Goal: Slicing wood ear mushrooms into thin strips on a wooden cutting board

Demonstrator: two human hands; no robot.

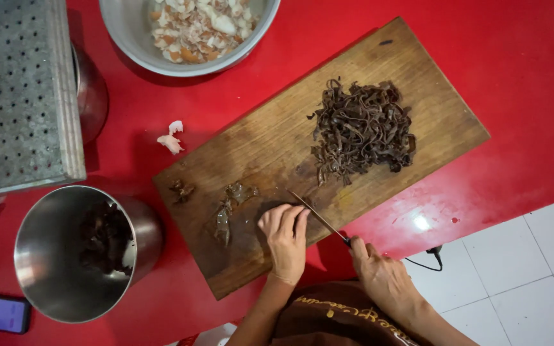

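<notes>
Head view looks down on a red bench [495, 77]. Across it lies a wooden cutting board [270, 141], set at a slant, with a heap of dark shredded strips [361, 131] on its far right part and a few wet dark pieces [226, 208] near its left end. A perforated metal box [14, 96] stands at the far left, a steel pot [65, 256] with dark contents below it, and a steel bowl [129, 32] of pale scraps at the top. The left hand [285, 234] presses curled fingers on the board beside the blade. The right hand [379, 272] has its grip closed around the handle of a knife [318, 218], its blade on the board.
</notes>
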